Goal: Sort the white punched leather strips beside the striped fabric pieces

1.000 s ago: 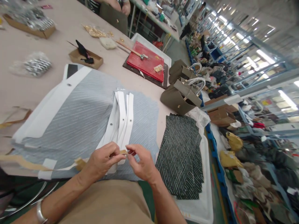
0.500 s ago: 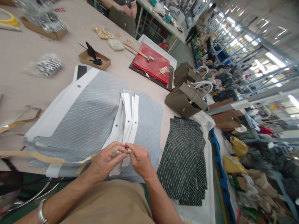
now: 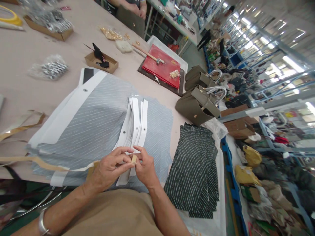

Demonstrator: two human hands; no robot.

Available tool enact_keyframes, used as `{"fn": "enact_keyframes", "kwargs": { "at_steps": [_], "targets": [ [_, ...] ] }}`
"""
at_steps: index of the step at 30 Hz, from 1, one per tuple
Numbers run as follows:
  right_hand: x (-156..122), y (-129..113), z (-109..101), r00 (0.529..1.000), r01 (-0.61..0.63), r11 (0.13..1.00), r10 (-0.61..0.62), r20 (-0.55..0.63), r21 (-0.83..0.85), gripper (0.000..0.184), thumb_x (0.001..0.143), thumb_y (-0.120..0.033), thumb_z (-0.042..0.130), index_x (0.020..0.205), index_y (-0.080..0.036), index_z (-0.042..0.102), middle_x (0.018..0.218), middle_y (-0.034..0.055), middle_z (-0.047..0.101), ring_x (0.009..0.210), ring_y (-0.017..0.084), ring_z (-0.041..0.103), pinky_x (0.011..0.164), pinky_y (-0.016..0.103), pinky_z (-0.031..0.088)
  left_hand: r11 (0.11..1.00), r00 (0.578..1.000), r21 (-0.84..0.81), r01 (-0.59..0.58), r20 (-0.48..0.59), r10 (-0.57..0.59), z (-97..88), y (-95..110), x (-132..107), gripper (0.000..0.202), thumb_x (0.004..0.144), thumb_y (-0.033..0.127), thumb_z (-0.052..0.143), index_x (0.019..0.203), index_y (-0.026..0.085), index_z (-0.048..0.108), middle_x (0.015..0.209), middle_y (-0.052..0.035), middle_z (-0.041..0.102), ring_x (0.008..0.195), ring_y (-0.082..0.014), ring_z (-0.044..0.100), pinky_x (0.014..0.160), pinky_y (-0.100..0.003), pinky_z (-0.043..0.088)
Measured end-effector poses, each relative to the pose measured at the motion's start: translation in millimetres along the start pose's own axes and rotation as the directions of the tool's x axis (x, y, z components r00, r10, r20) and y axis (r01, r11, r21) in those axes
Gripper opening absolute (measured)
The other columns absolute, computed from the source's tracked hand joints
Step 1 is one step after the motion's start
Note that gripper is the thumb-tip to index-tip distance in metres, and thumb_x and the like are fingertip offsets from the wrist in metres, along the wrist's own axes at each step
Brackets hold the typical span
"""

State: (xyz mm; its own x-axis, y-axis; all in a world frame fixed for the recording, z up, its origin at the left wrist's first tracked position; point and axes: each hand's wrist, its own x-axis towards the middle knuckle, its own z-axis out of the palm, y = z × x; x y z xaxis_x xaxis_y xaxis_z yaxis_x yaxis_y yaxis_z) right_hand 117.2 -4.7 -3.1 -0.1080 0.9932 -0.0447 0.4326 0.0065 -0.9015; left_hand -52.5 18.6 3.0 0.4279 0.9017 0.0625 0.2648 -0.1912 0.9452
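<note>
Tape (image 3: 134,159) at our fingertips, close in front of us

In the head view, the only one we have, a small end of the tape sits between our two hands, just over the lower part of the white strips (image 3: 136,119). A longer run trails off to the left along the near side of the table (image 3: 76,50); we judge it to be the same length, though the hand hides any join. Working this close in probably gives us a good look at so narrow and limp a piece.

The strips overlap on the pale sheets (image 3: 103,111), three eyelets (image 3: 144,129) showing, likely fanned so that one can be told from the next. The dark sheets (image 3: 194,167) lie stacked to our right, perhaps there to leave working room. Farther off, the hammer (image 3: 158,60) rests on the red board (image 3: 159,70), which we take as its striking surface.

Our left hand (image 3: 105,168) comes in with thumb and a finger closed together, seemingly pinching the tape. Our right hand (image 3: 145,167) meets it from the other side, thumb and forefinger curled in at the tape; whether they clamp it, we cannot tell.
</note>
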Motion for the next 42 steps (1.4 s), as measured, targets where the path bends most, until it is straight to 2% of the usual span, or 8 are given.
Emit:
{"fn": "enact_keyframes", "kwargs": {
  "at_steps": [7,13,20,26,29,35,39,42],
  "targets": [
    [0.1,6.4,-9.5,0.974,-0.074,0.995,0.058,0.218,0.068,0.023,0.091,-0.022,0.05,0.105,-0.021,0.069,0.095,0.0002,0.074,0.086,0.015,0.069,0.079,0.026,0.054,0.994,0.991,-0.081,-0.078,0.1,0.086,-3.5,5.5,3.3,0.026,0.092,0.033,0.058,0.069,0.021,0.065,0.084,-0.0022,0.072,0.09,-0.0182,0.063,0.084,-0.031,0.05],
    [-2.9,-11.8,-34.8,1.0,0.002,1.0,-0.002,0.016,0.007,0.026,0.09,-0.017,0.052,0.111,-0.021,0.067,0.101,0.0051,0.073,0.086,0.015,0.069,0.08,0.029,0.056,0.996,0.999,0.079,-0.039,0.039,0.036,0.2,-5.2,2.1,0.031,0.092,0.039,0.057,0.069,0.019,0.06,0.067,0.0026,0.061,0.06,-0.0104,0.055,0.058,-0.021,0.042],
    [-2.7,-26.8,-40.3,0.944,0.317,0.908,-0.274,0.184,-0.273,0.015,0.093,-0.021,0.055,0.099,-0.022,0.069,0.09,0.0054,0.071,0.088,0.017,0.064,0.083,0.031,0.052,0.961,0.978,0.184,-0.206,0.048,0.201,-0.7,-9.0,1.6,0.036,0.095,0.042,0.053,0.067,0.02,0.056,0.065,0.002,0.058,0.06,-0.0111,0.054,0.058,-0.021,0.042],
    [-2.1,-17.6,-34.6,0.925,0.38,0.854,-0.342,0.165,-0.355,0.014,0.09,-0.019,0.055,0.089,-0.02,0.069,0.078,0.0049,0.071,0.073,0.016,0.064,0.07,0.026,0.051,0.978,0.99,0.157,-0.138,0.027,0.135,1.6,-15.4,-2.6,0.02,0.094,0.037,0.056,0.101,0.02,0.063,0.075,0.0027,0.067,0.064,-0.0115,0.063,0.063,-0.021,0.047],
    [-0.9,-17.2,-31.5,0.934,0.356,0.868,-0.335,0.123,-0.346,0.016,0.086,-0.017,0.055,0.086,-0.021,0.07,0.074,0.0038,0.071,0.069,0.015,0.065,0.067,0.025,0.051,0.978,0.986,0.135,-0.157,0.083,0.146,1.9,-14.1,0.5,0.018,0.095,0.032,0.053,0.09,0.021,0.067,0.078,0.0017,0.069,0.07,-0.0121,0.065,0.066,-0.02,0.048],
    [6.2,-8.0,-13.2,0.994,0.01,0.998,-0.017,-0.111,-0.056,0.013,0.076,-0.018,0.059,0.074,-0.02,0.072,0.063,-0.0005,0.069,0.054,0.012,0.062,0.056,0.022,0.051,0.956,0.98,0.213,-0.2,0.027,0.199,2.5,-11.5,3.0,0.025,0.098,0.027,0.048,0.082,0.021,0.065,0.071,0.0006,0.062,0.068,-0.0132,0.06,0.064,-0.022,0.045],
    [29.8,16.7,-16.7,0.918,-0.283,0.926,0.336,-0.21,0.248,0.011,0.072,-0.025,0.064,0.069,-0.016,0.069,0.052,-0.0026,0.063,0.046,0.012,0.059,0.048,0.022,0.051,0.967,0.983,0.172,-0.185,0.038,0.182,11.2,-7.5,0.2,0.025,0.098,0.025,0.047,0.082,0.02,0.065,0.072,-0.0001,0.062,0.068,-0.0134,0.06,0.066,-0.023,0.045],
    [58.0,38.4,-29.8,0.871,-0.333,0.839,0.448,-0.201,0.43,0.022,0.069,-0.036,0.069,0.073,-0.014,0.07,0.055,-0.0024,0.063,0.048,0.012,0.06,0.05,0.025,0.056,0.993,0.994,0.102,-0.055,0.101,0.045,22.1,-13.5,1.3,0.026,0.098,0.027,0.045,0.083,0.021,0.065,0.075,0.0006,0.065,0.07,-0.0132,0.062,0.067,-0.023,0.046]
  ]
}}
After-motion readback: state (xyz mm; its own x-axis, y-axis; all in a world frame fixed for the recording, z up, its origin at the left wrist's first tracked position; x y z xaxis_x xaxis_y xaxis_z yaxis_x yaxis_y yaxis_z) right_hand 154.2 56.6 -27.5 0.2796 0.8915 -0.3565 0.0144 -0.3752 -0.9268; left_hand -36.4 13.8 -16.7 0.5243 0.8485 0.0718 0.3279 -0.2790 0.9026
